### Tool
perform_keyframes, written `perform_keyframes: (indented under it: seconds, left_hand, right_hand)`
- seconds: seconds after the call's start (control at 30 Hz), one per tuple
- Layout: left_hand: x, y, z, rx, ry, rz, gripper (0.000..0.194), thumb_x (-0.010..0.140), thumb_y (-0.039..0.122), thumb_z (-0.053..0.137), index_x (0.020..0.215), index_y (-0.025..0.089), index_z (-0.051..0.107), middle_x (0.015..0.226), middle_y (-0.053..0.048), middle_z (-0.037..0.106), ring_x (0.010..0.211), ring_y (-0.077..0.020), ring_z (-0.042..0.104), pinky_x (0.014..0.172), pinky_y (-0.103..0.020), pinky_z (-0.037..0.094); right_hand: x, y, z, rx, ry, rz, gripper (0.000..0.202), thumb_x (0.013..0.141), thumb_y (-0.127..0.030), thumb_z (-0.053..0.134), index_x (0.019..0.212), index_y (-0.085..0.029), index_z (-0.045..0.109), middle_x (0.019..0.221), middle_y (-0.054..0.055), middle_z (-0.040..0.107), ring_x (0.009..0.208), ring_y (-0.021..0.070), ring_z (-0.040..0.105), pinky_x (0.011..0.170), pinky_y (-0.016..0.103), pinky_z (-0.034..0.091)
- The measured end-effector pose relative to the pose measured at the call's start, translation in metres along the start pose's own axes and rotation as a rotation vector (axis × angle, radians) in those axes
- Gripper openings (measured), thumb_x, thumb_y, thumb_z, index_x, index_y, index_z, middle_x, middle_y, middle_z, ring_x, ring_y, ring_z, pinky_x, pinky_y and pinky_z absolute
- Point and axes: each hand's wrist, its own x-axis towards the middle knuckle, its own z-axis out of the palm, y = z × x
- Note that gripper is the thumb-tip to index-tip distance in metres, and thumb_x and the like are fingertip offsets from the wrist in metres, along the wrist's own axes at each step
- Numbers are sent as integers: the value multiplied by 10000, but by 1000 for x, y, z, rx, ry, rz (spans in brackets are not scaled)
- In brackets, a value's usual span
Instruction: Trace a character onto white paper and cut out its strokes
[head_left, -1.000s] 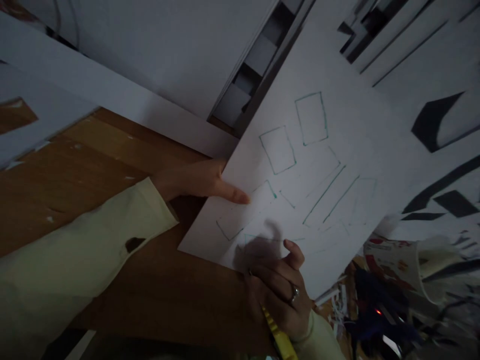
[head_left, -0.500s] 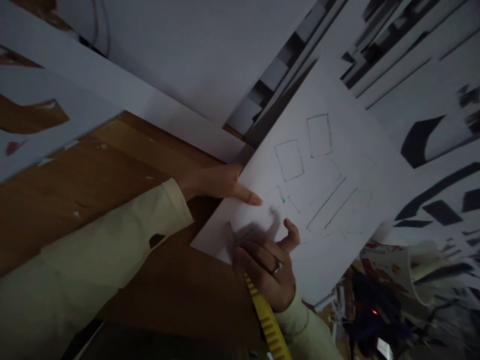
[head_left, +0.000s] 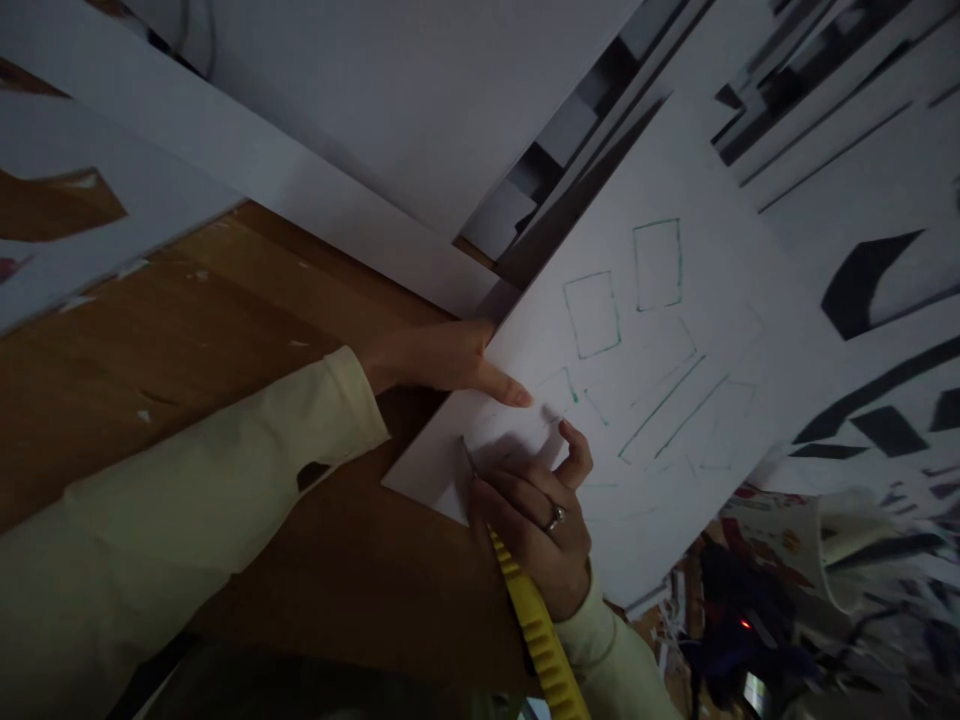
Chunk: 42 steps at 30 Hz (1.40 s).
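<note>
A white board (head_left: 645,390) with green drawn rectangles and lines lies tilted across the wooden table. My right hand (head_left: 536,520), with a ring on one finger, grips a yellow craft knife (head_left: 532,625); its thin blade touches the board near the lower left corner. My left hand (head_left: 450,362) is at the board's left edge, its thumb pressed on the surface and the other fingers hidden under or behind the edge. Shadow covers the board around the blade.
The wooden table (head_left: 300,290) shows small white scraps. Large white sheets (head_left: 337,90) lie at the top. Cut sheets with dark openings (head_left: 889,430) are at the right. A printed paper cup (head_left: 784,545) stands at the lower right, beside dark items with a red light.
The view has shifted slightly, so the board's upper part appears further right. My right index finger or a nearby finger looks more curled. The blade has barely moved.
</note>
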Motion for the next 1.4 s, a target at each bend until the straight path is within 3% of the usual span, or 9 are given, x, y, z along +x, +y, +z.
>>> perform_keyframes:
  seconds: [0.1, 0.27, 0.5, 0.83, 1.03, 1.2, 1.4]
  left_hand:
    - [0, 3, 2, 8, 7, -48, 395, 704, 335, 769, 1036, 127, 714, 1049, -117, 741, 1042, -320, 660, 940, -454, 499]
    - [-2, 5, 3, -9, -18, -3, 334, 754, 275, 734, 1052, 129, 706, 1075, -89, 747, 1028, -269, 663, 919, -390, 514]
    - [-4, 9, 4, 32, 27, -10, 327, 763, 234, 740, 1028, 48, 696, 1070, -150, 743, 993, -270, 654, 916, -424, 515]
    - [-1, 5, 3, 32, 2, 22, 285, 749, 246, 730, 974, 71, 713, 1081, -141, 740, 998, -272, 652, 916, -423, 515]
    - [-2, 6, 2, 21, 0, 23, 332, 763, 237, 728, 1053, 79, 702, 1110, -119, 743, 1004, -247, 656, 915, -393, 516]
    - [-3, 10, 4, -1, 8, -56, 328, 769, 205, 721, 1071, 80, 701, 1089, -108, 746, 986, -233, 660, 896, -360, 512]
    - [-5, 12, 5, 7, 2, -38, 322, 774, 209, 721, 1060, 65, 691, 1076, -106, 736, 963, -227, 642, 889, -365, 503]
  right_hand:
    - [2, 1, 2, 19, 15, -10, 159, 911, -70, 599, 857, -219, 596, 670, -96, 665, 632, 79, 629, 1131, 586, 402]
    - [6, 1, 0, 41, 12, 4, 176, 871, -44, 609, 837, -214, 578, 652, -99, 642, 596, 80, 606, 1122, 581, 414]
    - [-2, 1, -4, 21, 40, -12, 224, 856, -15, 633, 829, -223, 556, 691, -115, 678, 630, 71, 625, 1157, 577, 389]
    - [-4, 3, -2, 33, 28, -31, 138, 907, -83, 617, 888, -215, 583, 737, -96, 686, 660, 74, 653, 1172, 587, 359]
    - [3, 2, -1, 40, 11, -24, 139, 913, -78, 617, 855, -201, 591, 677, -88, 673, 640, 79, 633, 1151, 591, 384]
    - [5, 2, 0, 64, -10, 14, 169, 881, -40, 623, 832, -196, 581, 646, -103, 646, 627, 76, 607, 1145, 619, 353]
    - [2, 9, -1, 75, -14, -56, 145, 889, -82, 608, 833, -212, 577, 633, -92, 603, 581, 82, 543, 998, 463, 417]
